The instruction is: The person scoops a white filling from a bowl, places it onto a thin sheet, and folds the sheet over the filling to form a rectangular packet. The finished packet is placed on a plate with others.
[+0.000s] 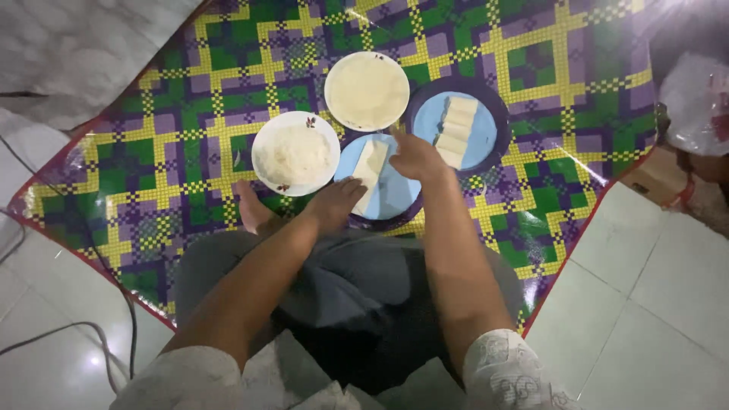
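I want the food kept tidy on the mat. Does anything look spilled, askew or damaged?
Nothing stands out. The four dishes sit flat on the mat; both hands, left hand and right hand, rest on the wrapper on the near blue plate.

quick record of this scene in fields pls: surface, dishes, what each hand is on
surface: checked purple, green and yellow mat on pale floor tiles
near plate: blue plate with a pale wrapper sheet
left hand: resting on the near plate's edge, by the wrapper
right hand: on the wrapper's far end
far plate: blue plate holding pale rolls
bowls: white bowl of shredded white filling; round dish of pale sheets
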